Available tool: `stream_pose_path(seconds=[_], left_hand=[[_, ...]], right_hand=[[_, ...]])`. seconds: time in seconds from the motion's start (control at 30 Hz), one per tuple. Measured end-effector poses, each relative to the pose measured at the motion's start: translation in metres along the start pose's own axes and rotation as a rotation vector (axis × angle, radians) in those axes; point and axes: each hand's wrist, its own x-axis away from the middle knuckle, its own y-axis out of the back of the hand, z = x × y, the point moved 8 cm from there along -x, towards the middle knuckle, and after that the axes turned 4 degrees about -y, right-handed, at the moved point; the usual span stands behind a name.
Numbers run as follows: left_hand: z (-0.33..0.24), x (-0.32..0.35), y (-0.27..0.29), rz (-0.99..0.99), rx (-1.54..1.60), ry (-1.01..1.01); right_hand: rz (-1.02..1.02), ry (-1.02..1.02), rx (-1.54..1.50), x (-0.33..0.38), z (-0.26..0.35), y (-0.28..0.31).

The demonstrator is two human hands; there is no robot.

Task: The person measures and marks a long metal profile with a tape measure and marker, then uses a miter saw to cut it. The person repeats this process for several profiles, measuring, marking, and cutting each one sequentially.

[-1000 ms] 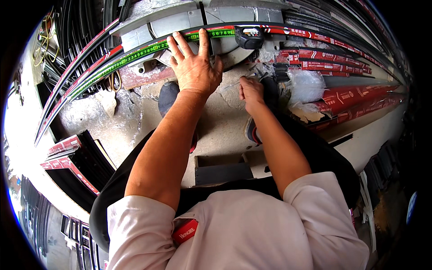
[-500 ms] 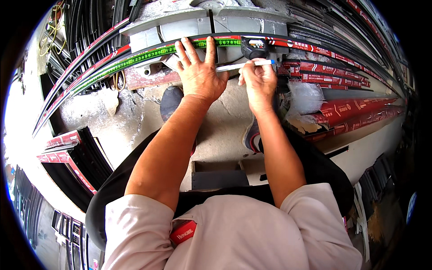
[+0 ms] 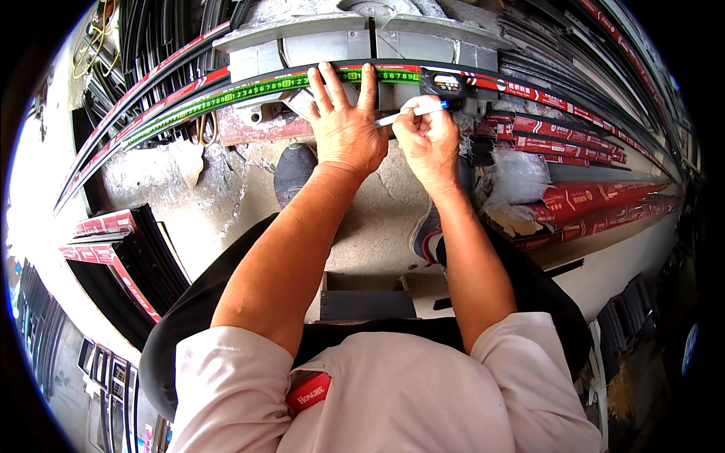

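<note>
Spread across a green tape measure blade [image 3: 253,91] is my left hand [image 3: 347,136], its fingertips reaching the long black profile strip [image 3: 529,92] with red film. The blade runs along the strip toward the left. Its black case [image 3: 442,83] sits at the right end, just beyond my right hand [image 3: 429,143]. Closed fingers of that hand grip a white pen [image 3: 431,109] with a blue end pointing right. The pen's other end lies close to my left thumb; I cannot tell whether they touch.
A grey metal machine bed [image 3: 325,51] with a dark slot lies under the strip. Red-filmed profiles [image 3: 566,140] are stacked at right, beside clear plastic wrap [image 3: 521,174]. Black frames [image 3: 128,264] stand at left. My shoes [image 3: 294,172] are on the concrete floor below.
The view has shifted slightly, so the scene sits a little further right. My right hand with the pen has moved closer to my left hand, which stays spread on the tape.
</note>
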Motion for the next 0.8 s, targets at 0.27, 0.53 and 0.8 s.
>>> stream_pose_path(seconds=[0.27,0.53,0.8], left_hand=[[-0.001,0.001,0.003,0.027,-0.007,-0.006],[-0.002,0.0,0.003,0.006,-0.003,-0.008],[0.0,-0.001,0.0,0.021,-0.017,0.001]], right_hand=[[-0.17,0.195,-0.124,-0.031,0.063,0.04],[0.314,0.125,0.019,-0.096,0.057,-0.01],[0.514,0.142,0.144,-0.109,0.039,-0.038]])
